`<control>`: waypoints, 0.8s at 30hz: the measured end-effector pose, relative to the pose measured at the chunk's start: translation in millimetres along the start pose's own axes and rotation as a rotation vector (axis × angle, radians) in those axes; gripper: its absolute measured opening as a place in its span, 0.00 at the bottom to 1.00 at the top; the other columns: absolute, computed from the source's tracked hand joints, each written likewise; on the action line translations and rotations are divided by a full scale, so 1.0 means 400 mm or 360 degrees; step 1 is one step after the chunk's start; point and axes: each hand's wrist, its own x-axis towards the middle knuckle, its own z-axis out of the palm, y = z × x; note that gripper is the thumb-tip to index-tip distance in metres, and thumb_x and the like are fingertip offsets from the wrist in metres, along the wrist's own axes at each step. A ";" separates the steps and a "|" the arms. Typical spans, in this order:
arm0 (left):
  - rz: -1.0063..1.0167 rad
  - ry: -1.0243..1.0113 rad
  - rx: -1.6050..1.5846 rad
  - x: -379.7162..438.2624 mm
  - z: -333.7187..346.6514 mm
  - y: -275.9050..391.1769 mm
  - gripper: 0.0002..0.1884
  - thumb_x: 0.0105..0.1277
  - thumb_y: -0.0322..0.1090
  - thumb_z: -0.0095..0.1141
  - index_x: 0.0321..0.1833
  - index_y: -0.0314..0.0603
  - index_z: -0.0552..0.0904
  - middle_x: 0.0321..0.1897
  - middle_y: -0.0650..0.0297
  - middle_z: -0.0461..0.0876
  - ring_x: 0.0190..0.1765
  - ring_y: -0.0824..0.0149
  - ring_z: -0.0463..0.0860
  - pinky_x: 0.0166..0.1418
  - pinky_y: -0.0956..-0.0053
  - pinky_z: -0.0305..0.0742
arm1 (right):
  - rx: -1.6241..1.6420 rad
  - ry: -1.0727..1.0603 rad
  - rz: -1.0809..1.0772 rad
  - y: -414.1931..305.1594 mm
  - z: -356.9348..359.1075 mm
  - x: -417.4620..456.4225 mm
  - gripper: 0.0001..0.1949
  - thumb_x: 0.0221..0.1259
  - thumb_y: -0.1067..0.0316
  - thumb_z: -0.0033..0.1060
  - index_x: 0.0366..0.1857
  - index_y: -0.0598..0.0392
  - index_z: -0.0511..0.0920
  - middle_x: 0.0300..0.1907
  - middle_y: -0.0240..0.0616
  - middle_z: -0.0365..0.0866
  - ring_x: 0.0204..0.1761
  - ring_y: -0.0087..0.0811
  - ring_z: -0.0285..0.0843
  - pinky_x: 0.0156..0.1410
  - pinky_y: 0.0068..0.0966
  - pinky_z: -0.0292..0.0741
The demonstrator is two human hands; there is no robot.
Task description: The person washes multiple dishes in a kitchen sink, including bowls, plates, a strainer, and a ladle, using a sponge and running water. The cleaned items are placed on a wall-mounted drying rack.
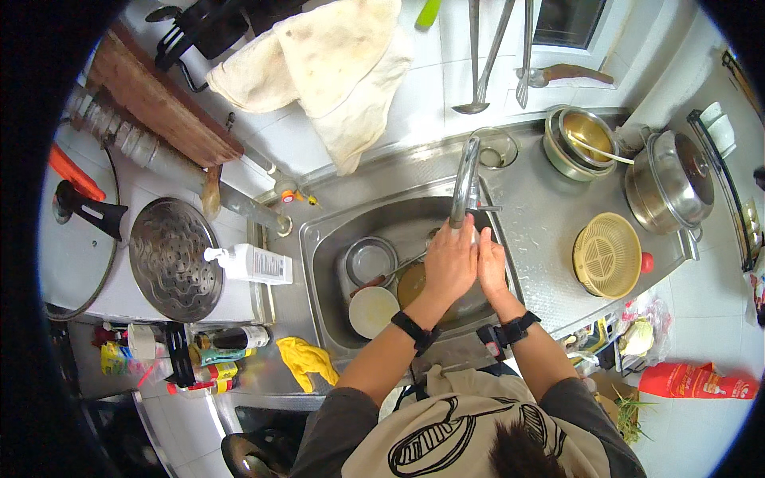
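Observation:
My left hand (449,263) is under the spout of the chrome faucet (465,173), fingers extended, its fingertips near the spout's mouth. Beside it, close to its palm side, is my right hand (493,266), fingers straight. Something pale or water shows between the fingertips; I cannot tell which. Below both hands lies the steel sink (326,299). In it are a round metal bowl (370,262), a pale bowl (373,312), a brownish round dish (411,285) partly hidden by my left hand, and a utensil with a reddish-brown handle (367,285).
Right of the sink stand a yellow plastic colander (609,254), a lidded steel pot (666,185), nested bowls (577,140) and a glass jar (496,152). To the left are a white pump bottle (257,264), a steel steamer plate (176,260) and a yellow rubber glove (305,361). A beige cloth (334,60) hangs behind.

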 end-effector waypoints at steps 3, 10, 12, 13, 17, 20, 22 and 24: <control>-0.0623 -0.0502 -0.0509 0.034 0.059 -0.110 0.23 0.72 0.46 0.50 0.59 0.34 0.79 0.54 0.53 0.82 0.52 0.55 0.82 0.58 0.63 0.75 | -0.0008 -0.0092 -0.0022 -0.006 0.012 -0.023 0.28 0.74 0.48 0.55 0.18 0.62 0.80 0.18 0.24 0.74 0.22 0.15 0.64 0.27 0.22 0.65; -0.1289 -0.0515 -0.2594 -0.018 0.072 -0.240 0.27 0.79 0.53 0.37 0.64 0.41 0.77 0.60 0.59 0.81 0.59 0.60 0.80 0.66 0.64 0.72 | 0.0826 -0.0025 0.0341 0.027 0.034 -0.031 0.18 0.72 0.52 0.60 0.36 0.59 0.85 0.34 0.33 0.86 0.34 0.21 0.81 0.41 0.23 0.76; -0.1321 -0.0297 -0.2973 -0.057 0.077 -0.244 0.28 0.79 0.55 0.36 0.69 0.41 0.73 0.64 0.59 0.78 0.65 0.60 0.76 0.72 0.64 0.67 | 0.1199 -0.0038 0.0452 0.000 0.053 -0.036 0.20 0.75 0.52 0.54 0.52 0.61 0.80 0.49 0.40 0.85 0.49 0.29 0.84 0.57 0.30 0.78; -0.1413 -0.0148 -0.2999 -0.065 0.073 -0.221 0.29 0.79 0.55 0.36 0.70 0.41 0.72 0.65 0.59 0.77 0.67 0.60 0.75 0.73 0.63 0.66 | 0.1242 0.0022 0.0423 0.002 0.061 -0.034 0.21 0.75 0.52 0.53 0.52 0.62 0.80 0.50 0.40 0.85 0.50 0.30 0.83 0.58 0.30 0.78; -0.1518 0.0232 -0.3149 -0.108 0.133 -0.116 0.30 0.79 0.58 0.34 0.73 0.43 0.67 0.68 0.62 0.73 0.71 0.61 0.70 0.76 0.61 0.60 | 0.0931 0.0157 0.0169 0.099 0.106 -0.002 0.20 0.77 0.51 0.50 0.52 0.60 0.80 0.46 0.38 0.86 0.45 0.32 0.83 0.53 0.32 0.78; -0.1668 0.0090 -0.3293 -0.133 0.134 -0.077 0.30 0.78 0.57 0.37 0.74 0.44 0.64 0.68 0.63 0.72 0.69 0.61 0.71 0.74 0.61 0.62 | 0.0286 -0.0019 -0.0009 0.120 0.112 0.002 0.17 0.77 0.55 0.50 0.45 0.59 0.80 0.37 0.41 0.86 0.34 0.36 0.82 0.40 0.30 0.78; -0.1684 -0.0096 -0.3311 -0.144 0.110 -0.062 0.32 0.77 0.54 0.45 0.76 0.43 0.59 0.68 0.62 0.70 0.68 0.60 0.71 0.72 0.61 0.66 | -0.0445 -0.0104 -0.0263 0.088 0.096 -0.017 0.17 0.76 0.55 0.50 0.38 0.60 0.79 0.31 0.47 0.85 0.30 0.44 0.82 0.37 0.39 0.77; -0.1741 0.0122 -0.2773 -0.135 0.084 -0.046 0.37 0.74 0.49 0.53 0.77 0.40 0.53 0.68 0.59 0.68 0.67 0.58 0.72 0.68 0.61 0.70 | -0.0993 -0.0160 -0.0532 0.090 0.090 -0.035 0.13 0.68 0.63 0.53 0.30 0.61 0.78 0.27 0.54 0.82 0.30 0.56 0.81 0.37 0.45 0.77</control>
